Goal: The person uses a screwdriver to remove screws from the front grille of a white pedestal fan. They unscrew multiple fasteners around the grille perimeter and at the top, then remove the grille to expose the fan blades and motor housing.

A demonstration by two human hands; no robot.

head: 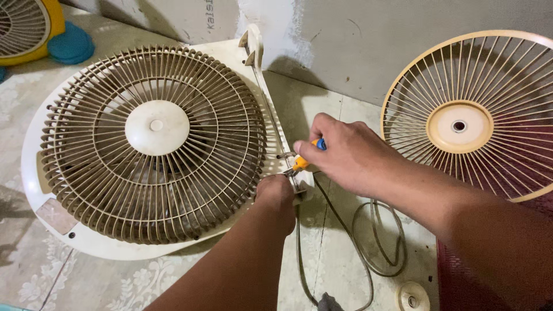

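Two hands at fan point(152, 144) edge, right hand point(345, 152) w/ screwdriver point(305, 156), cord point(374, 242) nearby

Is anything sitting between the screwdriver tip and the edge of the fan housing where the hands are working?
Nothing visible does. The right hand holds the orange-handled screwdriver against the fan housing rim, with the left hand just below. The tip's contact point is hidden by the hands. The power cord lies clear on the floor.
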